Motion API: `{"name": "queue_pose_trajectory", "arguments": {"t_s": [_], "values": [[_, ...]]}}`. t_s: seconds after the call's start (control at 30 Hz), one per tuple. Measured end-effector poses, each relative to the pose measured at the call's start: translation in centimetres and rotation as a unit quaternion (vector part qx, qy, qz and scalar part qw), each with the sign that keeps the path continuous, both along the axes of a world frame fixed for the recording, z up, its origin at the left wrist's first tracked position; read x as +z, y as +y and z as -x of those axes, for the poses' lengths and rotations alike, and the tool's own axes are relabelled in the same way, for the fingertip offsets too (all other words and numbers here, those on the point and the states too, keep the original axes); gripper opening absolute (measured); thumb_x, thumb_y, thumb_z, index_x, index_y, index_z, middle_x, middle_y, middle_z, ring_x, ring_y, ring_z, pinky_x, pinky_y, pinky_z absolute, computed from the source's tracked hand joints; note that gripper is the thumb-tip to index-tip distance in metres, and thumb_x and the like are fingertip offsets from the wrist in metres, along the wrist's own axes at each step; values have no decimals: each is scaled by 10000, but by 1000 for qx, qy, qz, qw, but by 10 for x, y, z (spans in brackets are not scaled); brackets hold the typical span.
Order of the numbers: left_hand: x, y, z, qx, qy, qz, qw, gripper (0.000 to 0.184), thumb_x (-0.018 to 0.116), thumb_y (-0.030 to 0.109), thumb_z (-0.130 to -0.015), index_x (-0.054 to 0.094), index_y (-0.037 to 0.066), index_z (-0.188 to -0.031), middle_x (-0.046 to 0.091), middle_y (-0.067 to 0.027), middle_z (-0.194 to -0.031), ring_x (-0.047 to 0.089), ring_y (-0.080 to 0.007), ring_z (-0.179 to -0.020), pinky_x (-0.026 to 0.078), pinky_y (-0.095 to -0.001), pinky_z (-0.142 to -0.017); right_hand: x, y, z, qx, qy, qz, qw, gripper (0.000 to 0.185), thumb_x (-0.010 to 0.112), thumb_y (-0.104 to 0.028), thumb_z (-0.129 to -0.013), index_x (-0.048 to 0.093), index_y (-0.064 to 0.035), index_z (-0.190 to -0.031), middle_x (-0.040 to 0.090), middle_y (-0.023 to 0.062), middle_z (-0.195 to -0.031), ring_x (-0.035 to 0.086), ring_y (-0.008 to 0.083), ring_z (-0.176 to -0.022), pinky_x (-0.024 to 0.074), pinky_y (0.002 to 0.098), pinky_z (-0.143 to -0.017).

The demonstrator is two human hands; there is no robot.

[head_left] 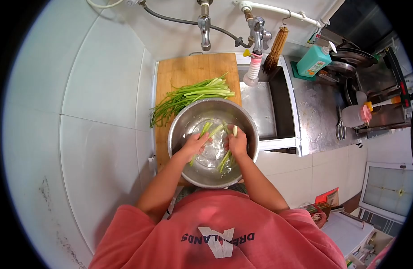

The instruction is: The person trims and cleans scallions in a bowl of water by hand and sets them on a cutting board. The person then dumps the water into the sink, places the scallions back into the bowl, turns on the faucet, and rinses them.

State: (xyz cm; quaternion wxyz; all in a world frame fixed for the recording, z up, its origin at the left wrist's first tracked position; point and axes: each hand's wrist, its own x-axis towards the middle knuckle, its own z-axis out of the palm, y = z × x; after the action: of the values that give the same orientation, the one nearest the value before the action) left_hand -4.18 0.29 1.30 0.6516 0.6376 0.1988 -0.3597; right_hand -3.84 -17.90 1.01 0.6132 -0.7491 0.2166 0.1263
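Note:
A round stainless steel basin point(176, 154) holds clear water, and both of my hands are inside its rim. My left hand point(196, 144) is closed around a few pale green stalks point(206, 129), which look like scallions. On the other side of the basin, my right hand point(237, 142) is wrapped around more of them; a pale end point(235, 130) shows above the fingers and green lengths point(224, 162) hang below into the water. Behind the basin, a larger pile of the same scallions point(193, 95) lies on a wooden cutting board point(197, 67).
A metal sink point(260, 107) adjoins the board, with a pink-and-white faucet extension point(252, 71) over it. Another tap point(204, 33) projects above the board. A brush point(276, 49) hangs at the wall. Farther right are a teal bottle point(314, 62) and scissors point(341, 127).

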Motion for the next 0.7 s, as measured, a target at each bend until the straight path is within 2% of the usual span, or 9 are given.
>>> {"name": "queue_pose_trajectory", "arguments": {"t_s": [0.07, 0.1, 0.17, 0.27, 0.3, 0.37, 0.53, 0.63, 0.7], "values": [[1, -2, 1, 11, 2, 30, 999, 295, 497, 313, -914, 586, 31, -928, 462, 10, -605, 422, -82, -484, 360, -233, -445, -3, 2, -1, -23, 38, -120, 992, 272, 484, 9, -783, 543, 34, -1048, 582, 88, -646, 551, 153, -489, 443, 266, -436], [2, -8, 3, 11, -13, 8, 1000, 282, 490, 292, -916, 586, 27, -922, 488, -9, -593, 439, -90, -473, 367, -236, -438, -2, 2, -1, -23, 38, -120, 992, 272, 484, 9, -783, 543, 34, -1048, 582, 88, -646, 551, 153, -489, 443, 266, -436], [-3, -13, 3, -1, -22, -14, 1000, 259, 459, 245, -922, 579, 15, -909, 542, -46, -602, 480, -108, -463, 407, -246, -433, 1, 3, -1, -30, 91, -255, 962, 189, 512, -9, -788, 564, 60, -957, 580, 82, -638, 546, 144, -495, 434, 255, -429], [2, -21, 7, -67, -93, -66, 991, 245, 456, 235, -924, 564, 15, -914, 556, -54, -623, 497, -114, -485, 426, -246, -450, 2, 2, -3, 35, 81, -245, 965, 123, 542, -53, -800, 573, 52, -855, 579, 82, -636, 547, 134, -508, 436, 249, -433], [8, -25, 8, -52, -97, -72, 991, 229, 476, 218, -912, 557, 4, -897, 576, -62, -641, 507, -114, -487, 434, -248, -446, 0, 2, -3, 35, 81, -246, 965, 123, 542, -53, -800, 573, 52, -855, 579, 82, -636, 547, 134, -508, 436, 249, -433], [4, -28, 11, -44, -124, -83, 988, 213, 487, 209, -906, 554, 7, -889, 583, -61, -650, 514, -113, -494, 437, -246, -449, -7, 2, -1, 43, 46, -230, 971, 134, 562, -100, -806, 563, 17, -740, 576, 77, -614, 542, 138, -474, 429, 272, -404], [2, -39, 16, -25, -183, -135, 974, 174, 519, 178, -884, 550, 7, -886, 602, -67, -671, 535, -112, -509, 455, -248, -472, -23, 5, 1, 36, 20, -180, 983, 198, 539, -122, -820, 557, 32, -695, 577, 82, -587, 529, 134, -443, 426, 280, -389], [5, -42, 19, -52, -232, -164, 957, 169, 513, 163, -877, 554, -1, -881, 595, -82, -655, 548, -144, -532, 470, -272, -523, -24, 4, 0, -2, 8, -133, 991, 225, 519, -132, -828, 555, 39, -685, 572, 82, -567, 528, 133, -435, 430, 282, -391], [4, -36, 18, -141, -300, -196, 923, 208, 530, 203, -853, 530, 5, -916, 605, -138, -668, 610, -283, -631, 487, -374, -629, -19, 1, -2, -45, -27, -54, 997, 219, 542, -164, -830, 566, 29, -730, 577, 89, -587, 545, 138, -455, 437, 292, -396]]}}
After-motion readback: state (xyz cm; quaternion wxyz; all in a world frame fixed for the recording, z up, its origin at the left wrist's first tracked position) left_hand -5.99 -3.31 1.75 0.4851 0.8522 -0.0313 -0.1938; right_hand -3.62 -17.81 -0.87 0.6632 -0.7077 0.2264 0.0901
